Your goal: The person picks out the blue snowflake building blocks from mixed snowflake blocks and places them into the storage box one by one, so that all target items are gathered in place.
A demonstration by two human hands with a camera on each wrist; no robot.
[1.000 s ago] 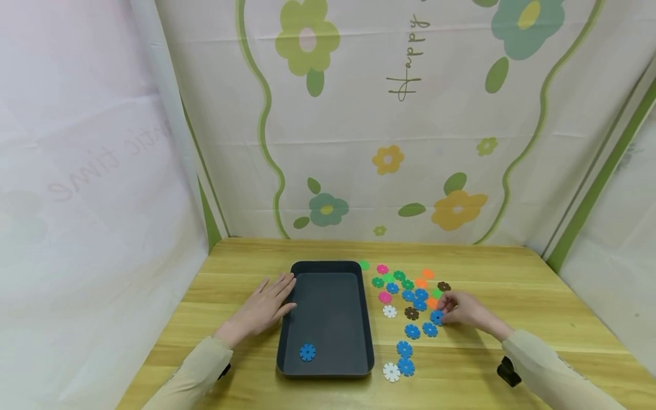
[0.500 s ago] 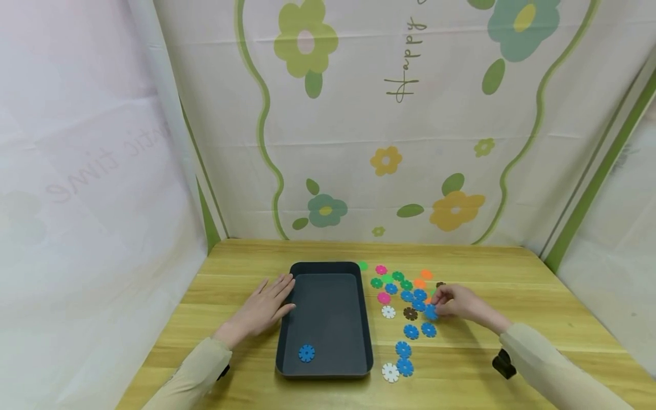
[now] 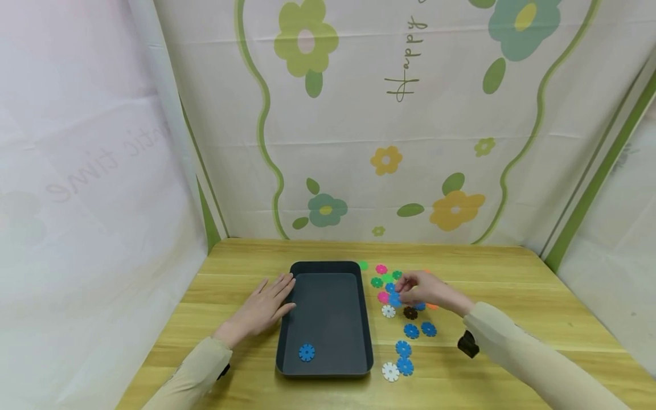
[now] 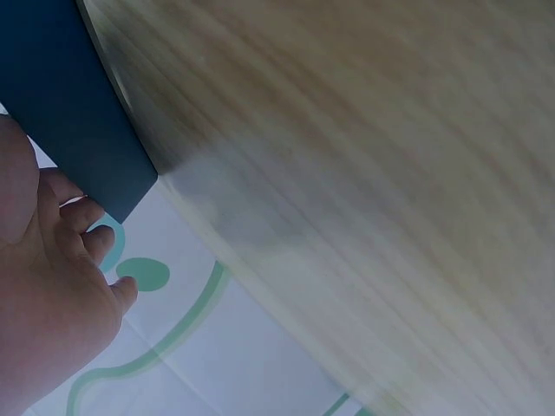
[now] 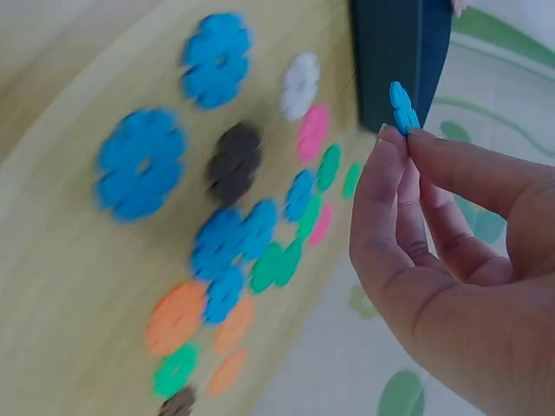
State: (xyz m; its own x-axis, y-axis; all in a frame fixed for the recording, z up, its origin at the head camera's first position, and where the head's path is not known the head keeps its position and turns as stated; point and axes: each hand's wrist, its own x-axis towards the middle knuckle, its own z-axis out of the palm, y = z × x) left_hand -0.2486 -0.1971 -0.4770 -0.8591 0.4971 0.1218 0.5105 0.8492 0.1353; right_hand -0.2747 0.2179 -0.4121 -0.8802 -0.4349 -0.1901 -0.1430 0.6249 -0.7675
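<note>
My right hand (image 3: 422, 287) pinches a blue notched disc (image 5: 402, 106) between thumb and fingertips, raised above the scattered discs and to the right of the dark grey tray (image 3: 328, 369). In the right wrist view the disc is seen almost edge-on. My left hand (image 3: 263, 304) rests with straight fingers on the tray's left rim; in the left wrist view its fingers (image 4: 82, 212) are beside the tray wall. Another blue disc (image 3: 307, 352) lies flat inside the tray, near its front left. Some discs are hidden beneath my right hand in the head view.
Right of the tray, notched discs lie on the wooden table (image 3: 512, 319): several blue, with white (image 3: 390, 372), brown (image 3: 410, 312), pink (image 3: 381, 269), green (image 3: 376, 282) and orange ones. A flower-printed cloth (image 3: 353, 125) hangs behind the table, with more cloth at both sides.
My right hand has lifted the blue disc from the right of the scattered discs and carried it left toward the tray. My left hand has stayed on the rim.
</note>
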